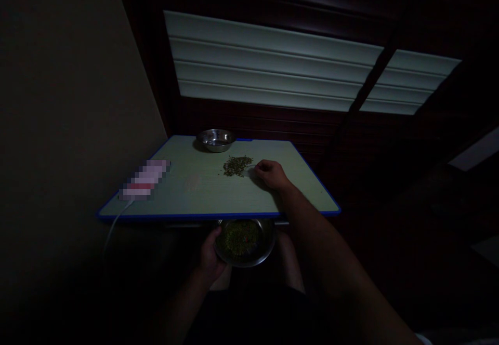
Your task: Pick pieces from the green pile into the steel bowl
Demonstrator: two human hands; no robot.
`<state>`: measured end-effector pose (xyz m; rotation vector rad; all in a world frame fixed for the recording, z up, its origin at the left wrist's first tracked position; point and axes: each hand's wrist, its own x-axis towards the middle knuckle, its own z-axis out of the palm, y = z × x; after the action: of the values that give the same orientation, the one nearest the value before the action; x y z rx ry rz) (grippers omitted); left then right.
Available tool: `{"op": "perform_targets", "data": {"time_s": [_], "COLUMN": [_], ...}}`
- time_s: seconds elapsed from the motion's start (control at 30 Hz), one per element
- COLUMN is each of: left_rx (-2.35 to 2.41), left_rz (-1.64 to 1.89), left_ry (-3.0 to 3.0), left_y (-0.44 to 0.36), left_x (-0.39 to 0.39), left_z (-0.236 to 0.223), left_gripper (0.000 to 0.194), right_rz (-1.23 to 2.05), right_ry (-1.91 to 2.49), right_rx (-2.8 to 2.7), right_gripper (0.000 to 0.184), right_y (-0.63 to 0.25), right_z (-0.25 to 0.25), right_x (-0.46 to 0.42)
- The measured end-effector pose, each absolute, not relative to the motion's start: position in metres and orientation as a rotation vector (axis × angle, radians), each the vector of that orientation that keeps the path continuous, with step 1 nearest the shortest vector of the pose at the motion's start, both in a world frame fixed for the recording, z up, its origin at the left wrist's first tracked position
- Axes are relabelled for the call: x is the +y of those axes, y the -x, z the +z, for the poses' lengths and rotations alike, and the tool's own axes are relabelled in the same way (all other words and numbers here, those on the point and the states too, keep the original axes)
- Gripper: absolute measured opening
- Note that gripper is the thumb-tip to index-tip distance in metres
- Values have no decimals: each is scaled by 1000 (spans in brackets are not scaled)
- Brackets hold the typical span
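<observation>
My left hand (212, 255) is closed on the rim of a metal bowl (264, 255), held below the table's front edge over my lap. Small greenish grains (238, 237) lie inside it, their kind too dark to make out. On the tabletop, my right hand (270, 173) pinches a small pale, see-through piece (250, 168), its shape mostly hidden by the fingers. That piece touches or nearly touches the right side of a loose pile of brownish grains (236, 166). Behind the pile, a second metal bowl (217, 141) stands upright near the back edge.
A blurred pinkish, flat object (146, 180) lies at the table's left, with a white cable (115, 223) running over the edge. The pale table (218, 199) has a blue rim. Dark wood with light slatted panels (265, 64) rises behind, and a wall (78, 75) stands left.
</observation>
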<state>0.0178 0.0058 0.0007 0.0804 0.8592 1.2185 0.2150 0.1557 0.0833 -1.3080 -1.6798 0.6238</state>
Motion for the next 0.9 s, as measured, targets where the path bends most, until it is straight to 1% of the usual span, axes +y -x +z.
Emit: {"op": "perform_targets", "data": {"time_s": [0.23,0.73,0.9], "left_rx": [877,808,823], "left_rz": [1236,1232,1224], "left_ry": [-77,-98,-71], "left_y": [-18,-16,-16], "left_x": [6,6,6], "left_z": [1,-2,0], "left_gripper": [18,20,19], "right_rz": [758,714,849], "right_ry": [1271,1306,1307], "right_rx": [-1609,-1568,-1535], "right_gripper": [21,12,12], "right_y": [-215,-216,-214], "right_z": [87,86,89], "right_x": [153,152,148]}}
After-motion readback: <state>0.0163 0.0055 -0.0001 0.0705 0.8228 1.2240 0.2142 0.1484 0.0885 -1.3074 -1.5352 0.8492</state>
